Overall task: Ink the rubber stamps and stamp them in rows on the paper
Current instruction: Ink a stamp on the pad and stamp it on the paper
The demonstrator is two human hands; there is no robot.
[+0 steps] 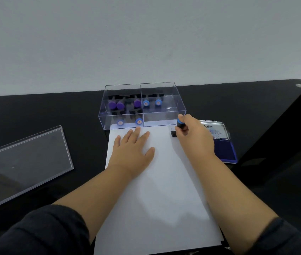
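A blank white sheet of paper (164, 190) lies on the black table in front of me. My left hand (133, 148) rests flat on its upper left part, fingers spread. My right hand (193, 137) grips a blue-topped rubber stamp (179, 123), whose black base (173, 133) sits on the paper's upper right corner. An open blue ink pad (225, 146) with its lid raised lies just right of that hand. Behind the paper stands a clear divided box (181, 107) with several purple and blue stamps (136, 103).
The box's clear lid (26, 162) lies on the table to the left. A pale wall rises behind the table's far edge. A dark slanted surface (283, 135) crosses the right side.
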